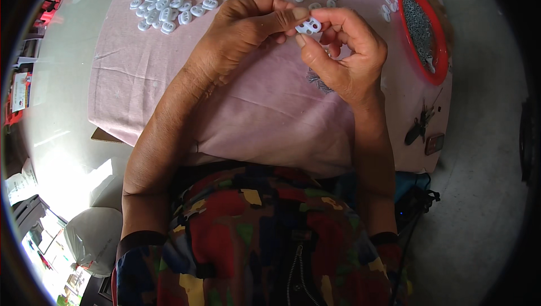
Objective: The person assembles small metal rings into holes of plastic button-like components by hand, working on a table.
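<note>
Pink cloth [253, 120] is spread before us, and over it our left hand [239, 32] is pinched on one small white piece [309, 26], our right hand [352, 61] with thumb and finger by its edge, though we can't tell if they grip. If that tiny hold slips, we reckon it could drop onto the grey bits [319, 81] below, or bounce into the white pile [169, 1] among lookalikes.
</note>
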A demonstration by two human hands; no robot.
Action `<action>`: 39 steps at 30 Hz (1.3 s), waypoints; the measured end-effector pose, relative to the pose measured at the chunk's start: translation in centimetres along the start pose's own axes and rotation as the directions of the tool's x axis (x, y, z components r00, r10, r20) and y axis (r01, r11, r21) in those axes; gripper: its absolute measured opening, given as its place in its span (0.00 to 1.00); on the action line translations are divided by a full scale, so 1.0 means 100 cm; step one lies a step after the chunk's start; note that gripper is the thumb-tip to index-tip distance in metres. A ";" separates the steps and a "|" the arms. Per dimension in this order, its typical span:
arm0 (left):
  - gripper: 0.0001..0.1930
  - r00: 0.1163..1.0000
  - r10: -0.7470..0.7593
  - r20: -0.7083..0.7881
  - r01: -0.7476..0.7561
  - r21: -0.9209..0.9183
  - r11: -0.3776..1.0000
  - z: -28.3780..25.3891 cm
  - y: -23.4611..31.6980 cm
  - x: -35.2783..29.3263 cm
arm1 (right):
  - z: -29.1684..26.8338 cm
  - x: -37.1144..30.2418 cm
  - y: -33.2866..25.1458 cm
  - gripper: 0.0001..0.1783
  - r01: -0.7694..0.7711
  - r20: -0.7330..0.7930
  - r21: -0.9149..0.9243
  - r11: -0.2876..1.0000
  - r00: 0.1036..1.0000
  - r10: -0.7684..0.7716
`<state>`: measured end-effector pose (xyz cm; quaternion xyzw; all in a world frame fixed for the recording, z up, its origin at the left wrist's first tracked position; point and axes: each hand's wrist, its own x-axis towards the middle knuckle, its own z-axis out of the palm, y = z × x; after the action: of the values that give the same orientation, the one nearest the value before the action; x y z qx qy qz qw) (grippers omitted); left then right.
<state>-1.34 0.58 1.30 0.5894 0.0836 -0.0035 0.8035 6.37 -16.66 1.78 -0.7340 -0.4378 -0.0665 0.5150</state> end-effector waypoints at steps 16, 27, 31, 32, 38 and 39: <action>0.13 0.995 -0.014 -0.094 0.000 -0.140 0.990 0.013 -0.009 -0.003 | -0.001 0.004 0.002 0.20 0.189 0.042 -0.100 0.977 0.982 -0.186; 0.12 0.999 0.051 0.013 -0.052 0.004 0.999 0.007 -0.003 -0.004 | -0.007 0.005 -0.001 0.20 0.157 0.084 -0.045 0.987 0.985 -0.153; 0.11 0.994 0.106 0.008 -0.106 0.055 0.993 0.008 -0.004 -0.004 | -0.006 0.005 -0.001 0.21 0.137 0.089 -0.064 0.988 0.987 -0.131; 0.11 0.994 0.106 0.008 -0.106 0.055 0.993 0.009 -0.005 -0.004 | -0.006 0.005 -0.001 0.21 0.137 0.090 -0.064 0.988 0.987 -0.131; 0.11 0.997 0.083 -0.005 -0.083 0.007 0.996 0.010 -0.004 -0.005 | -0.005 0.006 0.001 0.21 0.196 0.067 -0.068 0.978 0.979 -0.192; 0.11 0.997 0.074 0.008 -0.074 0.008 0.997 0.009 -0.003 -0.005 | -0.005 0.007 0.002 0.21 0.206 0.075 -0.066 0.976 0.977 -0.201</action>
<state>-1.78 -0.37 1.35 0.5956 0.0587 0.0237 0.8008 7.07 -16.71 2.24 -0.7055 -0.5253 -0.1098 0.4629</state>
